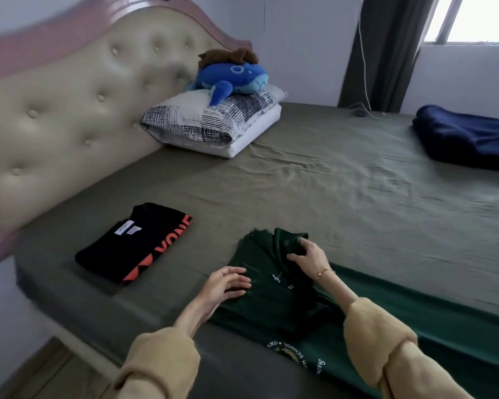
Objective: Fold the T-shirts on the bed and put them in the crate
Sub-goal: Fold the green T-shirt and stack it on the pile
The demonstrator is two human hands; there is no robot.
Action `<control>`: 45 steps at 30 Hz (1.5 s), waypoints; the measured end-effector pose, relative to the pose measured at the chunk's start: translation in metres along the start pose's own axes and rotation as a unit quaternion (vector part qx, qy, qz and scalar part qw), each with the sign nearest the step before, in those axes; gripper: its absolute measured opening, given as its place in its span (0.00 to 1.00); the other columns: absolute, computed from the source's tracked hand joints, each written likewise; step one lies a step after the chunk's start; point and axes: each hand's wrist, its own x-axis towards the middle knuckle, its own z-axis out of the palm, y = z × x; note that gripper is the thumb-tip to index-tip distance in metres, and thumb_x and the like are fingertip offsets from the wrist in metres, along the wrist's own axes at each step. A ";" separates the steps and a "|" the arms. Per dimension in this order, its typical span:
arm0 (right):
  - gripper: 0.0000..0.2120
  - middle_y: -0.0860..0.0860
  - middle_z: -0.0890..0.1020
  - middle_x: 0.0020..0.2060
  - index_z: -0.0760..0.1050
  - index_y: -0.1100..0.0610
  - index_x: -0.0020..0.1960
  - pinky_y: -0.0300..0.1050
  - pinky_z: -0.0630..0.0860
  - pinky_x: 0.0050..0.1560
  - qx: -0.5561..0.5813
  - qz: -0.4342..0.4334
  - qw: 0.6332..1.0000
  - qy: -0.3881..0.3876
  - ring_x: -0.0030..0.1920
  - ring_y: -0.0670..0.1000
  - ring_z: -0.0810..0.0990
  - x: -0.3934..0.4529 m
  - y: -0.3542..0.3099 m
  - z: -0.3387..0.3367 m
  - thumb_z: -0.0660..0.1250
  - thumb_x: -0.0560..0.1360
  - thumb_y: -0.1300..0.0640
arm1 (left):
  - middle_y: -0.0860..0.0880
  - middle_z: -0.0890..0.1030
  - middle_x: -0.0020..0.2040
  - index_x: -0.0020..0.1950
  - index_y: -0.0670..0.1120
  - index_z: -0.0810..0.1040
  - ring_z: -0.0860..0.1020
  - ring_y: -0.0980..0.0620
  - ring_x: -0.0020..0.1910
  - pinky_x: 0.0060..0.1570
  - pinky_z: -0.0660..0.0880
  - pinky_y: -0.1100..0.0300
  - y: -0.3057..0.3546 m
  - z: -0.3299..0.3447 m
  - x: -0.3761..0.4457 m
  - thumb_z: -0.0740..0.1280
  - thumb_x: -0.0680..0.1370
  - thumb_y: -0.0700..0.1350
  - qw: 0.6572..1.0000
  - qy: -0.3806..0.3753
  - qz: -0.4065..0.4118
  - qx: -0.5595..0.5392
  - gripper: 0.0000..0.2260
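A dark green T-shirt [274, 300] with white print lies partly folded near the bed's front edge. My right hand [308, 256] grips a bunched fold of its cloth at the far end. My left hand [224, 286] hovers at the shirt's left edge with fingers spread and relaxed, holding nothing. A black T-shirt [133, 243] with orange lettering lies folded flat to the left. A navy garment [467, 136] lies heaped at the far right of the bed. No crate is in view.
The olive bed sheet [343, 182] stretches wide behind the shirts. Stacked pillows [213, 122] with a blue plush toy [234, 77] sit by the tufted headboard [69, 110]. A dark curtain [386, 53] and window are at the back right.
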 end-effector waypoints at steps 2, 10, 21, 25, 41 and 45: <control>0.26 0.57 0.71 0.68 0.64 0.62 0.71 0.39 0.63 0.62 0.039 -0.022 0.999 -0.029 0.68 0.55 0.69 -0.009 -0.011 0.000 0.67 0.75 0.59 | 0.41 0.81 0.46 0.58 0.36 0.73 0.83 0.53 0.40 0.36 0.78 0.63 0.001 0.000 -0.001 0.51 0.83 0.40 0.999 -0.004 -0.015 -0.032 0.13; 0.18 0.55 0.75 0.61 0.72 0.58 0.62 0.45 0.67 0.61 -0.224 -0.266 0.913 -0.215 0.63 0.54 0.70 -0.059 -0.033 0.022 0.66 0.73 0.59 | 0.43 0.81 0.51 0.56 0.40 0.75 0.78 0.48 0.51 0.46 0.74 0.55 0.004 -0.005 0.006 0.47 0.83 0.56 0.990 -0.021 -0.076 -0.117 0.24; 0.10 0.51 0.80 0.49 0.74 0.55 0.53 0.43 0.66 0.52 -0.220 -0.283 0.928 -0.098 0.53 0.52 0.76 -0.057 -0.021 0.018 0.63 0.77 0.50 | 0.47 0.82 0.39 0.44 0.42 0.79 0.81 0.56 0.33 0.36 0.77 0.66 -0.007 0.000 0.014 0.63 0.77 0.33 0.998 0.044 -0.006 -0.033 0.07; 0.14 0.57 0.82 0.43 0.76 0.61 0.48 0.46 0.70 0.48 -0.131 -0.227 0.962 -0.075 0.46 0.57 0.80 -0.029 -0.024 0.008 0.61 0.79 0.50 | 0.45 0.80 0.43 0.45 0.42 0.77 0.78 0.51 0.41 0.34 0.79 0.61 -0.003 0.002 0.009 0.60 0.79 0.34 0.998 0.040 -0.027 -0.050 0.08; 0.25 0.53 0.81 0.50 0.75 0.55 0.45 0.45 0.69 0.45 -0.254 -0.007 0.967 -0.036 0.53 0.56 0.79 0.015 -0.011 0.015 0.55 0.75 0.33 | 0.42 0.79 0.44 0.45 0.40 0.74 0.83 0.57 0.31 0.29 0.78 0.65 -0.001 0.009 0.010 0.63 0.79 0.37 0.995 0.058 -0.025 -0.073 0.04; 0.28 0.51 0.81 0.52 0.75 0.52 0.54 0.45 0.71 0.49 -0.292 -0.022 0.956 0.021 0.55 0.54 0.78 0.010 -0.008 0.014 0.59 0.70 0.30 | 0.40 0.80 0.39 0.43 0.41 0.72 0.82 0.55 0.28 0.25 0.76 0.65 0.002 0.015 0.013 0.60 0.81 0.39 0.992 0.100 -0.038 -0.071 0.08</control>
